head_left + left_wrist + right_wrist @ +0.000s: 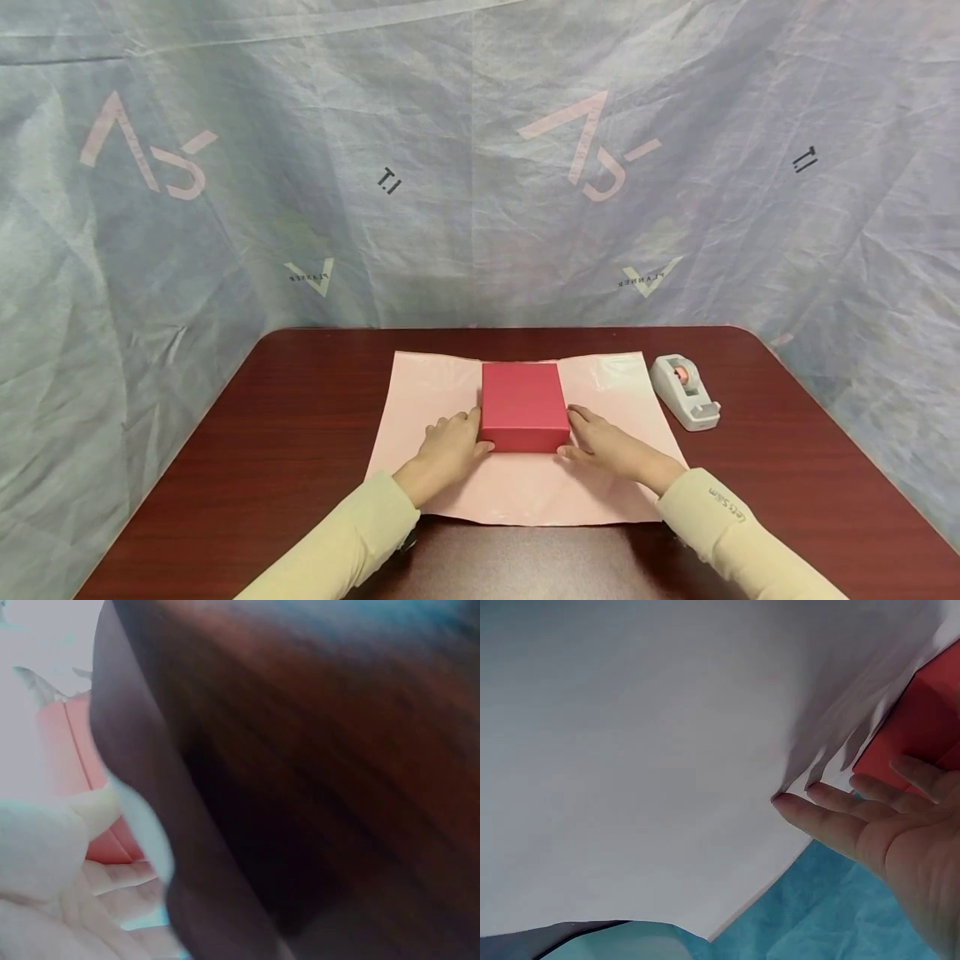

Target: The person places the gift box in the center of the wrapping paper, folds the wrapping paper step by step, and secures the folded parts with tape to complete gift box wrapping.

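Note:
A closed red box (pixel 523 396) sits on a sheet of pale pink wrapping paper (pixel 525 496) spread over the table. At the box's left side is my left hand (pixel 446 450), its thumb by the front left corner and its fingers along the side. My right hand (pixel 607 443) is on the opposite side, thumb near the front right corner. In the right wrist view, the right hand's fingers (pixel 829 825) are spread and fairly straight beside the red box (pixel 907 739). The left wrist view shows the left thumb (pixel 97 810) in front of the red box (pixel 79 742); paper partly covers the view.
To the right of the paper stands a white tape dispenser (pixel 686 393) with a roll of tape in it. The dark reddish wooden table (pixel 300 417) has a grey-blue printed cloth (pixel 472 167) hanging behind it and at both sides.

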The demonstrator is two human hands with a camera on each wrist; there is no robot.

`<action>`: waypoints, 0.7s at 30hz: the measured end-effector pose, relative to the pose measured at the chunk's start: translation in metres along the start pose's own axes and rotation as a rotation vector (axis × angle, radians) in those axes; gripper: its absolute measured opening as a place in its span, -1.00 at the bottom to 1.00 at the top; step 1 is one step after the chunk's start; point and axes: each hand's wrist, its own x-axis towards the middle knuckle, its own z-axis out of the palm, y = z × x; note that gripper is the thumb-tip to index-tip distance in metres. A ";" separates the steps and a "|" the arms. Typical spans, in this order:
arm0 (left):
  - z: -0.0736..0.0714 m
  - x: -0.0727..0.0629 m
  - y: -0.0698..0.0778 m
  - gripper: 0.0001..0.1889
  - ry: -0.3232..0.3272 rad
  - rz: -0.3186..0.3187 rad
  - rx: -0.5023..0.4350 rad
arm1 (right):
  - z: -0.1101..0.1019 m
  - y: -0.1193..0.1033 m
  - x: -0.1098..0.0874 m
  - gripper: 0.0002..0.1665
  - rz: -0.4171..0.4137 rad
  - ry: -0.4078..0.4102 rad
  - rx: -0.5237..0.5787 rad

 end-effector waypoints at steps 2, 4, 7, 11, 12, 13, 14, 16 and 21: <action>0.000 0.000 0.000 -0.59 0.005 0.006 -0.006 | 0.000 0.000 -0.002 -0.17 -0.020 0.013 -0.006; 0.000 0.000 -0.001 -0.61 0.006 0.012 -0.008 | -0.001 0.000 -0.002 -0.17 -0.012 0.001 -0.007; -0.001 -0.001 -0.001 -0.62 0.000 0.012 -0.011 | -0.004 -0.002 -0.003 -0.21 0.029 -0.034 0.005; -0.002 -0.002 -0.002 -0.63 -0.003 0.019 -0.022 | -0.006 -0.003 -0.004 -0.22 0.054 -0.061 -0.017; -0.002 -0.003 -0.002 -0.63 -0.004 0.020 -0.028 | -0.007 -0.003 -0.004 -0.22 0.059 -0.063 -0.020; -0.002 -0.003 -0.002 -0.63 -0.004 0.020 -0.034 | -0.007 -0.003 -0.004 -0.23 0.064 -0.065 -0.018; -0.002 -0.003 -0.002 -0.63 -0.004 0.021 -0.040 | -0.007 -0.003 -0.004 -0.23 0.065 -0.064 -0.018; -0.002 -0.003 -0.003 -0.63 -0.001 0.023 -0.048 | -0.007 -0.002 -0.004 -0.23 0.071 -0.065 -0.012; -0.002 -0.004 -0.006 -0.61 -0.001 0.040 -0.053 | -0.006 -0.001 -0.004 -0.26 0.067 -0.067 -0.009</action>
